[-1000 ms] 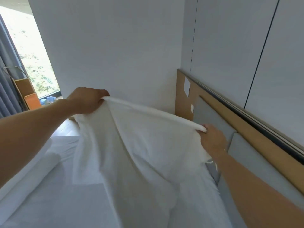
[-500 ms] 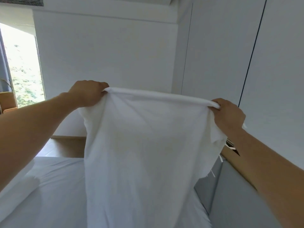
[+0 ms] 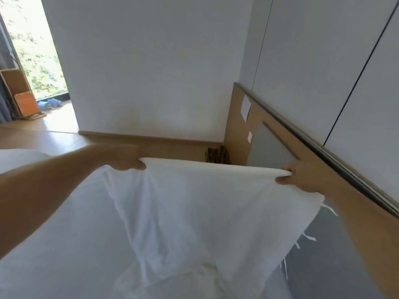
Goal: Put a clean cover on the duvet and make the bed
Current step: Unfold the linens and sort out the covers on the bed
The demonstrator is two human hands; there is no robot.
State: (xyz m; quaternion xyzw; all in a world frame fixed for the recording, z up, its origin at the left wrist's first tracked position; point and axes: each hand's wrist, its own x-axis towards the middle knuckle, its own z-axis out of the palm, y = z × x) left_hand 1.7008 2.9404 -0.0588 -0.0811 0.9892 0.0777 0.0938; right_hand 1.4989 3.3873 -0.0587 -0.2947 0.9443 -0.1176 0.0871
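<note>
Duvet cover — edge stretched between left hand, right hand

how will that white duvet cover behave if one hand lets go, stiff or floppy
Probably very floppy: the duvet cover hangs in soft folds below the edge stretched between the left hand and right hand. Likely light, since two pinching grips hold it up. A released corner would probably collapse onto the bed.

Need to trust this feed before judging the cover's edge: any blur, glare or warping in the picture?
Head view: the window at upper left is blown out; the left hand is motion-smeared; the wall panel seams splay under the wide lens; the duvet cover shows soft folds; the right hand is fairly sharp.
</note>
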